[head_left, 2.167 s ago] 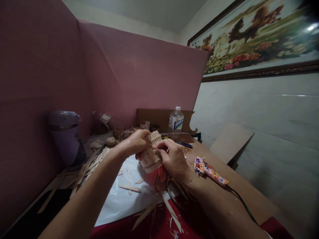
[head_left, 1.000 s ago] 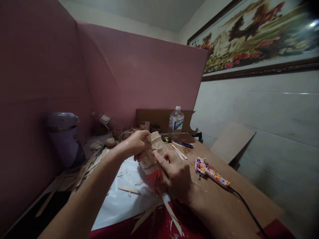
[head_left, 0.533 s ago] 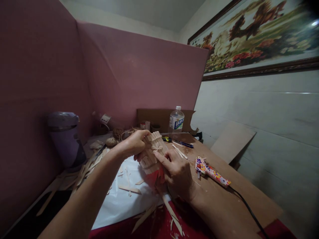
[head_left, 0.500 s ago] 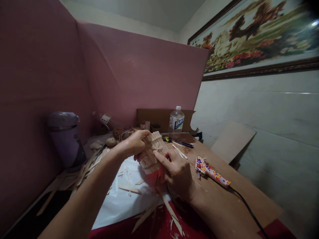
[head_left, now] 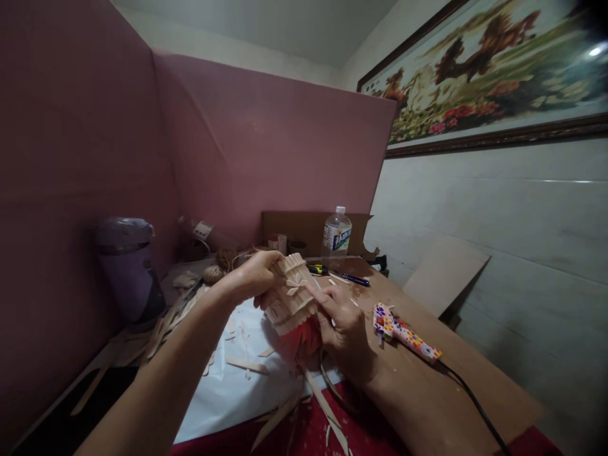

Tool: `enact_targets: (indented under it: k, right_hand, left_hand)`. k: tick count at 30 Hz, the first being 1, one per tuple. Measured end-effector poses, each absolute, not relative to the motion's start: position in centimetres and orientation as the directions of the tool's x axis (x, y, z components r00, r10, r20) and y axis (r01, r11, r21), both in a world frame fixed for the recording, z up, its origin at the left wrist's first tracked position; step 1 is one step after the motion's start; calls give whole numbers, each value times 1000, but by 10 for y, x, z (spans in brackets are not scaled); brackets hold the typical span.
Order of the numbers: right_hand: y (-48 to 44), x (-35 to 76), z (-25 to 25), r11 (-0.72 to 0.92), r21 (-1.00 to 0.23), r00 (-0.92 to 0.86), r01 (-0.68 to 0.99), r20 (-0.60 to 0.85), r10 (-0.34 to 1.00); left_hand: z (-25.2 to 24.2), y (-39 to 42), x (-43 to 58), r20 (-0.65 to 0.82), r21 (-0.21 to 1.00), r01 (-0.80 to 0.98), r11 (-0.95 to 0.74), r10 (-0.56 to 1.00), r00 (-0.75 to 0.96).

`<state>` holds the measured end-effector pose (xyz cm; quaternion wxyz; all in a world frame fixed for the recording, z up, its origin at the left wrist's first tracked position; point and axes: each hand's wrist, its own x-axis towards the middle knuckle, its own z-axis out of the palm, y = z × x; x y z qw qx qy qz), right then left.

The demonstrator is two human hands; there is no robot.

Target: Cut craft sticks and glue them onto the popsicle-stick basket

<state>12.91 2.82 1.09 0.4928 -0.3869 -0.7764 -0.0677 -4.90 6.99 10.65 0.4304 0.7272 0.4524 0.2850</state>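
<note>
My left hand (head_left: 259, 273) is closed around the left edge of a small panel of pale wooden craft sticks (head_left: 281, 308), holding it tilted above the white sheet. On the panel's face sits a flower-like ornament of pale pointed wood pieces (head_left: 295, 285). My right hand (head_left: 346, 326) is at the panel's right side, its index finger stretched toward the ornament and the thumb apart lower down. No separate thing shows in that hand, and its other fingers are partly hidden. Something red (head_left: 304, 337) shows below the panel, partly covered.
A flower-patterned glue gun (head_left: 406, 332) with a black cord lies on the brown board at right. Behind are a clear bottle (head_left: 337, 235), a dark pen-like tool (head_left: 354, 279) and a yellow-black tool (head_left: 317, 269). Wood sticks (head_left: 183, 310) and a purple container (head_left: 127, 272) are left.
My right index finger has drawn back slightly to the right from the middle of the ornament, showing more of it. My left hand keeps its hold on the panel.
</note>
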Motion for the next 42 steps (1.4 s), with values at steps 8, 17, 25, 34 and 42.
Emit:
enact_targets:
  k: [8, 17, 25, 34, 42]
  right_hand:
    - [27, 126, 10, 674, -230, -243, 702, 812, 531]
    - [23, 116, 15, 604, -72, -336, 794, 776, 534]
    - [24, 115, 15, 597, -46, -353, 801, 770, 532]
    - [25, 123, 20, 637, -417, 17, 649, 844, 535]
    - [36, 123, 5, 610, -412, -51, 677, 800, 598]
  left_hand:
    - [103, 78, -56, 27, 899, 378, -221, 889, 457]
    - [104, 76, -55, 23, 906, 363, -217, 882, 470]
    - [101, 78, -57, 57, 896, 350, -272, 854, 517]
    - [101, 82, -68, 38, 912, 323, -254, 834, 551]
    - [100, 86, -77, 70, 923, 278, -267, 824, 562]
